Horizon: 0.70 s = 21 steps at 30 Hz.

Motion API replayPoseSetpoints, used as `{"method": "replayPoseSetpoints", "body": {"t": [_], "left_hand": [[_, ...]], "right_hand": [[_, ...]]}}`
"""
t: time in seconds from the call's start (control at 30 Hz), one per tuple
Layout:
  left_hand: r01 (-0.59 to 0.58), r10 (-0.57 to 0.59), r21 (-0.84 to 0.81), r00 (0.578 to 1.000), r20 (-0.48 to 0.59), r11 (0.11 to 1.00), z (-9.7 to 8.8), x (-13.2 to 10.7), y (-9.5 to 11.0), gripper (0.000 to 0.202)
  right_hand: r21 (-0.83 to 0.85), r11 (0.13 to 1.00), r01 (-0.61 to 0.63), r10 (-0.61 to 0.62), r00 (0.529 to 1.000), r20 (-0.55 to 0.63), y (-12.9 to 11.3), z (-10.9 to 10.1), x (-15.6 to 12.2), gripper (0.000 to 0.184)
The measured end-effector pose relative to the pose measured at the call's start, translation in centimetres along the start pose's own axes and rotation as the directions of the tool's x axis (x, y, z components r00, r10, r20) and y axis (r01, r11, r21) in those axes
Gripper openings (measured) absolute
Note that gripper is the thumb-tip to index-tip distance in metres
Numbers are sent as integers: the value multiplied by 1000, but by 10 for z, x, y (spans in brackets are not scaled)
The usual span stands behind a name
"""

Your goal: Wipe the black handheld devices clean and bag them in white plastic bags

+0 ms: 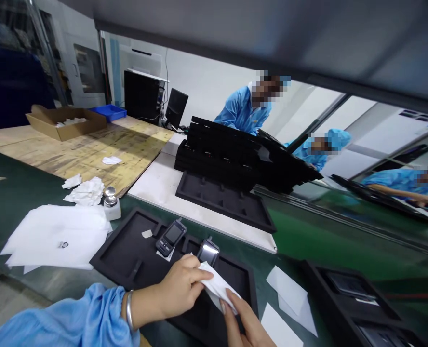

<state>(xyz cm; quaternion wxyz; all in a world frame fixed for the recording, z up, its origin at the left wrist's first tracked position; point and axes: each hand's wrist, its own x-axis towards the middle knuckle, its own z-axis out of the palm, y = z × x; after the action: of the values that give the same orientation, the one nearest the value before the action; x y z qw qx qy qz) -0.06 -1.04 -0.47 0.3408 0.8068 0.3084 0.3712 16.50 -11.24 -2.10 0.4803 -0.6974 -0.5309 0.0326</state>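
Observation:
My left hand point(180, 286) pinches one end of a folded white sheet point(216, 284); whether this is paper, cloth or a thin bag I cannot make out. At its lower end the fingers of my right hand point(245, 323) grip the same sheet. Beneath both hands lies a black foam tray point(123, 241) with cut-out compartments. A black handheld device point(172, 236) with a screen and a short antenna rests face up on it. Just beyond the white sheet is a second device point(209, 251) with a shiny surface, partly covered by my left hand and the sheet.
To the left are flat white bags point(58, 231), crumpled white wipes point(89, 190) and a dispenser bottle point(112, 207). White papers point(289, 294) and another black tray point(358, 299) lie at right. Black trays point(221, 154) are stacked behind. Several co-workers in blue stand beyond.

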Motion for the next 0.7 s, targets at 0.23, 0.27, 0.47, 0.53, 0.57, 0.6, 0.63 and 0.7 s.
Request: {"method": "replayPoseSetpoints", "body": {"t": [0.23,0.27,0.47,0.53,0.57,0.6,0.63,0.7], "left_hand": [[-2,-13,-120,992,-124,993,-29,-11,-7,33],[34,-56,-170,990,-126,985,-33,-12,-8,32],[378,-389,-556,915,105,740,-52,-10,-25,11],[491,-469,-617,857,214,615,-53,-9,-34,17],[517,-496,-623,838,228,587,-53,-9,-38,20],[527,-518,-621,827,218,581,-53,-10,-42,21],[532,-537,-618,819,202,579,-52,-10,-46,22],[528,-568,-598,811,143,603,-52,-12,-50,21]], "right_hand": [[81,962,261,-265,963,41,-17,16,10,18],[90,965,248,-253,966,47,-18,19,12,16],[502,789,-355,175,912,371,-27,41,25,20],[577,533,-619,306,776,551,-32,52,27,27],[576,416,-704,354,709,610,-34,57,28,30],[567,330,-755,394,656,644,-35,62,29,33],[564,284,-775,431,629,647,-37,68,29,37],[573,299,-763,484,639,598,-38,78,29,41]]}}
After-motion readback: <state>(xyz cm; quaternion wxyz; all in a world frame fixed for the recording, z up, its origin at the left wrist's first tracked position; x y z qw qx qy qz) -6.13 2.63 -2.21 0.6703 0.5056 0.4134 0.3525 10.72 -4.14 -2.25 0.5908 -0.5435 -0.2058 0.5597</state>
